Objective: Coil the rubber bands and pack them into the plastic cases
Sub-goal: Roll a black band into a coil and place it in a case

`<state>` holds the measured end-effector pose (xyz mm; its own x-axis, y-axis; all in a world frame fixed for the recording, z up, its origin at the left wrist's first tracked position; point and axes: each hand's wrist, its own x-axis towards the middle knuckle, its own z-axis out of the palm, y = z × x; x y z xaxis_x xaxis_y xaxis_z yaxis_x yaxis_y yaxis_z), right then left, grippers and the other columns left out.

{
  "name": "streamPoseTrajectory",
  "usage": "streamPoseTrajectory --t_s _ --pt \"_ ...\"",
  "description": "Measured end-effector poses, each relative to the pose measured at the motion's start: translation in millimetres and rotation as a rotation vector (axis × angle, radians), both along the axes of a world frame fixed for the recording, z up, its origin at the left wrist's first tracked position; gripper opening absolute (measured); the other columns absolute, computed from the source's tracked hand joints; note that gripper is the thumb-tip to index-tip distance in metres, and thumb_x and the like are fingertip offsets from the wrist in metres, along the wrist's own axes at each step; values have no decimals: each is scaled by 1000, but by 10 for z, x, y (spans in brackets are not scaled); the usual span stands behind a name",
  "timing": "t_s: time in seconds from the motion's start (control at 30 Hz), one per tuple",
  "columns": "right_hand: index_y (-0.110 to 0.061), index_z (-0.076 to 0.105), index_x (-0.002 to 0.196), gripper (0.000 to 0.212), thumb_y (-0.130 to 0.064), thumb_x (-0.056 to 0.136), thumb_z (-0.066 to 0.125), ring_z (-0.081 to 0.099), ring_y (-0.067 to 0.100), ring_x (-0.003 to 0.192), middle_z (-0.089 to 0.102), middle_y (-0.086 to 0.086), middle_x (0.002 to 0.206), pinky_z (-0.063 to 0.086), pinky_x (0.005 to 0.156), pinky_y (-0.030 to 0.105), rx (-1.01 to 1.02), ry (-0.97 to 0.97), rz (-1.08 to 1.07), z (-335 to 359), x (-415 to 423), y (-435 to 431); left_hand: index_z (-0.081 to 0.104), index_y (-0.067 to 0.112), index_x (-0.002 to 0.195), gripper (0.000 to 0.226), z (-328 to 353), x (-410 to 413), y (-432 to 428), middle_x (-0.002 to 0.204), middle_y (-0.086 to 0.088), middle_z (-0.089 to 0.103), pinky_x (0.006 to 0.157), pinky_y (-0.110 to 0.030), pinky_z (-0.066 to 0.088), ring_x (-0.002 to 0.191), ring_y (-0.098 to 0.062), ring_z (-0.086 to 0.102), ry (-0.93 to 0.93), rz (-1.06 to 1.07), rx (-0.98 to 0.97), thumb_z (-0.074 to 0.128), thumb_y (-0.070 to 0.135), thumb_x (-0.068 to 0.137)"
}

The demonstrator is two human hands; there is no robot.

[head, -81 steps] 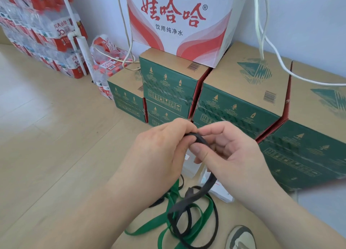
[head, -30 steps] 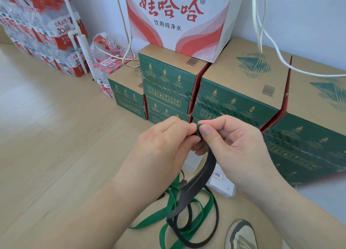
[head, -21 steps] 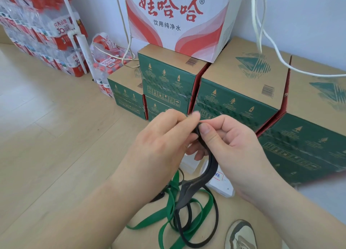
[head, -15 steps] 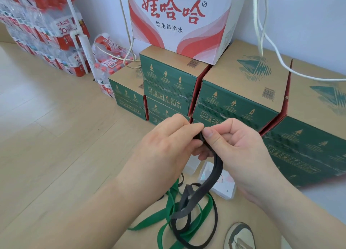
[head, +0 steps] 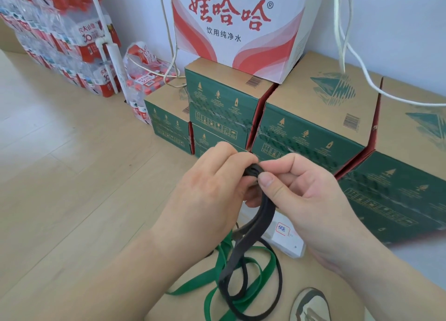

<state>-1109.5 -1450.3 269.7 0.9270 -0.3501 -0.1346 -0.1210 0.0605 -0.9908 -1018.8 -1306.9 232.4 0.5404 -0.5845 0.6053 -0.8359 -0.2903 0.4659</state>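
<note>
Nearest, btm edge: shoe on cardboard sheet. Beside it green rubber band lies loose, w/ slack loops of black rubber band on top. Black band runs up to a small tight coil, pinched by left hand & right hand, fingers curled on it. Under hands: plastic case, labelled. Behind: green cartons, white box, bottled water packs.
</note>
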Motion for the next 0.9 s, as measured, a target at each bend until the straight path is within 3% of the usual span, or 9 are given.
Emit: streamPoseTrajectory --t_s 0.13,0.23,0.4,0.63,0.8,0.9 --pt "-13 66 105 30 -25 77 70 78 26 89 81 8 93 62 85 37 59 2 -37 -21 -16 55 65 5 109 18 -2 -13 -31 98 -3 54 70 -36 49 82 -21 52 64 52 -26 54 17 101" --pt "-10 72 93 22 -20 73 76 77 27 87 80 13 91 62 85 41 107 -37 -134 -61 -2 29 63 4 106 18 5 -54 -56 97 -3 54 68 -38 50 82 -22 54 69 53 -34 55 19 101" --pt "-7 75 86 22 -17 68 79 76 23 78 78 15 83 64 79 34 66 -78 -188 -47 21 -32 61 4 104 19 38 -68 -81 94 -2 55 66 -39 50 79 -21 54 44 54 -51 53 21 101" --pt "-11 78 81 10 -17 72 78 72 33 79 76 24 89 61 86 50 210 -48 -106 -40 38 -57 61 1 92 19 46 -25 -52 85 -5 56 60 -44 48 72 -25 52 5 18 -58 62 19 98" --pt "-6 73 91 4 -6 86 73 73 20 71 78 12 82 60 69 25 -11 -61 -131 -37 46 -23 60 6 79 31 47 -31 -41 74 3 52 53 -34 42 64 -18 46 42 31 -62 76 31 89" --pt "-11 71 91 9 -3 93 68 72 12 69 78 6 79 60 68 23 -184 -9 -166 -58 82 -79 67 10 91 19 -11 -70 -72 81 4 57 58 -40 48 69 -19 54 122 -14 -15 70 29 93"
